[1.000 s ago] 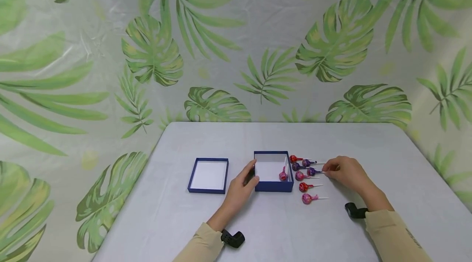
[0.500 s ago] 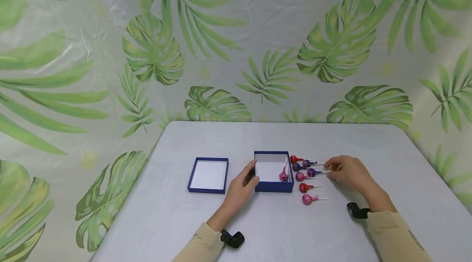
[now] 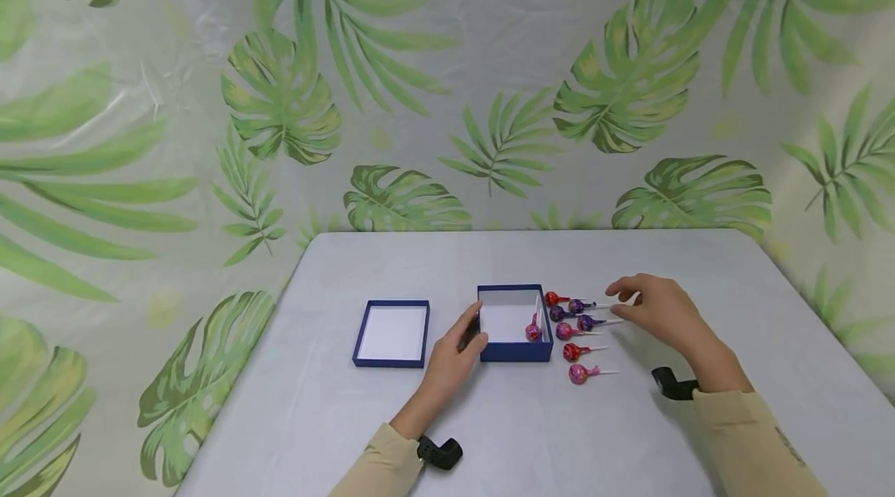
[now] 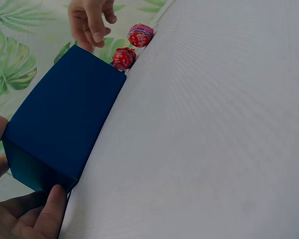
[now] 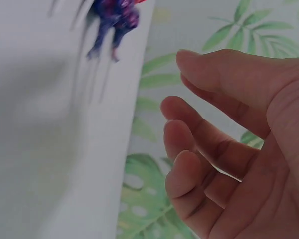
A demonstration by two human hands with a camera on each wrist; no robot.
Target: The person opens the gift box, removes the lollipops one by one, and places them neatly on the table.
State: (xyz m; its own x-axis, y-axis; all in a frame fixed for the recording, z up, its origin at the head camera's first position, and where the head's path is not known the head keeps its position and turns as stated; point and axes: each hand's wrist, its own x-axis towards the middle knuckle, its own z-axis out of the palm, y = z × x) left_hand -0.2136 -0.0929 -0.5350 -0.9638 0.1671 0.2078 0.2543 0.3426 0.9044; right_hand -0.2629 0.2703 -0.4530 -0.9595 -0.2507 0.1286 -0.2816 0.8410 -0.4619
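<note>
Your left hand (image 3: pixel 457 349) gripped the blue box (image 3: pixel 515 324) at nine o'clock, steadying it, while your right hand (image 3: pixel 657 311) hovered loose-fingered, empty, at three o'clock of the lollipops (image 3: pixel 576 330).

Staged recording booth rather than a home, plain white table (image 3: pixel 489 435), palm-leaf printed plastic sheeting (image 3: pixel 447 93) hung as backdrop beyond both hands, wrist-worn cameras.

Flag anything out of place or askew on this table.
Nothing stands out. One pink lollipop leans inside the open blue cardboard box; six more lollipops lie in tidy rows beside it, and the blue lid lies flat.
</note>
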